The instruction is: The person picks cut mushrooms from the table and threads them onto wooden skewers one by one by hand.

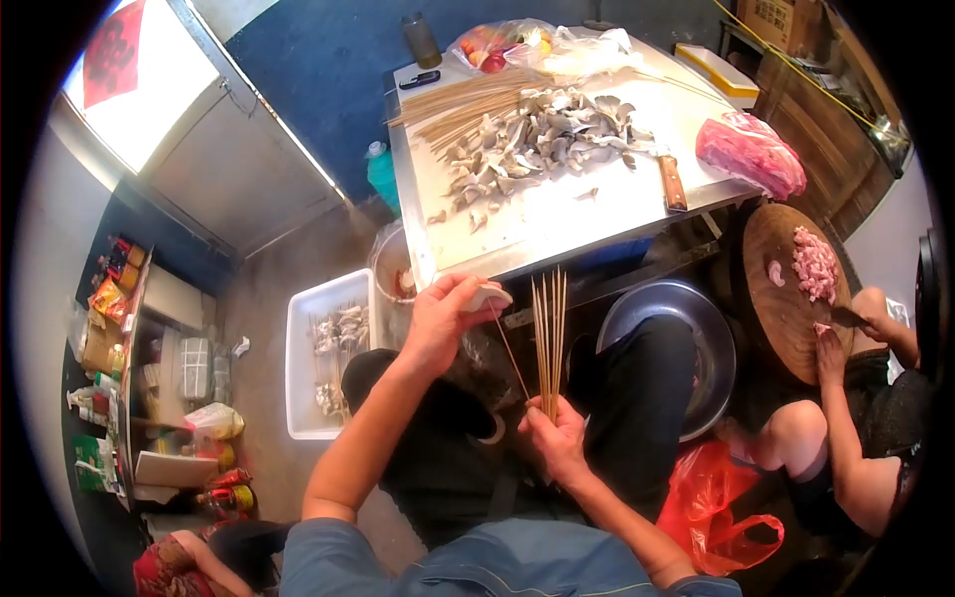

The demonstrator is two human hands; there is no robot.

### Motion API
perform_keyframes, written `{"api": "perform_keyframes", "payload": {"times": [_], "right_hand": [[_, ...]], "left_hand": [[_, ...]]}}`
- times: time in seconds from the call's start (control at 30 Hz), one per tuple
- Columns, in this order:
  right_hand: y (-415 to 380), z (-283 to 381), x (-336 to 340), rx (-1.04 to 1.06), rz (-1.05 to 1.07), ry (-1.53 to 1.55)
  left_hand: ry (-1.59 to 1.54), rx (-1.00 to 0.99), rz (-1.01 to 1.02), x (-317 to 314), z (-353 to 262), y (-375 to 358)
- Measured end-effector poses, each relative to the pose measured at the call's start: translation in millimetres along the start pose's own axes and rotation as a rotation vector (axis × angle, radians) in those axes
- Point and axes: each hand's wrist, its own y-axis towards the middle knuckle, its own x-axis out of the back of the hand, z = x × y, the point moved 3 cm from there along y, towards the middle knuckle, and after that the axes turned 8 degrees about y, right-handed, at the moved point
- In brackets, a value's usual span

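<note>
My left hand [445,316] pinches a pale mushroom piece [489,297] in front of the table edge. One thin skewer [511,353] runs from that piece down to my right hand [555,435]. The fingers of my right hand are closed round a bundle of wooden skewers [549,343], whose tips point up. Beyond my hands, a heap of grey mushroom pieces [547,139] lies on the white table [557,234], with more loose skewers [458,104] beside it. Filled skewers [340,348] rest in the white tray [291,368] at the left.
A wooden-handled knife [673,186] and raw meat [751,154] lie on the table's right. A metal basin [718,343] stands below. At the right, a co-worker's hands cut meat on a round board [781,343]. Another person's arm shows at bottom left. A red bag [708,507] is on the floor.
</note>
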Motion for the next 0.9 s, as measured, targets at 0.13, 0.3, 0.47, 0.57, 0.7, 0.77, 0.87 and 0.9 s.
{"api": "perform_keyframes", "payload": {"times": [0.13,0.3,0.47,0.57,0.7,0.77,0.87,0.9], "right_hand": [[0.8,-1.6,1.7,-0.005,-0.006,0.007],[2.8,-2.5,3.5,-0.002,-0.017,-0.005],[2.0,-5.1,3.8,-0.005,-0.069,-0.046],[2.5,-7.9,7.4,-0.002,-0.092,0.004],[6.5,-3.5,11.2,0.001,-0.138,0.076],[8.0,-1.5,12.6,0.017,-0.142,0.068],[9.6,-0.9,12.5,0.017,-0.134,0.053],[8.8,-1.7,10.3,0.002,-0.131,0.057]], "left_hand": [[0.012,-0.006,0.001,-0.9,1.3,-0.1],[0.095,-0.120,-0.012,2.6,7.2,0.2],[0.198,-0.098,-0.027,-4.0,22.0,-8.1],[0.210,-0.001,0.092,-16.1,38.4,-19.3],[0.554,-0.118,0.065,-14.5,21.5,-2.6],[0.720,-0.229,-0.115,-12.3,-14.3,17.3],[0.965,-0.596,-0.270,-16.7,-55.4,69.5],[1.030,-0.737,-0.241,-18.1,-61.5,89.3]]}}
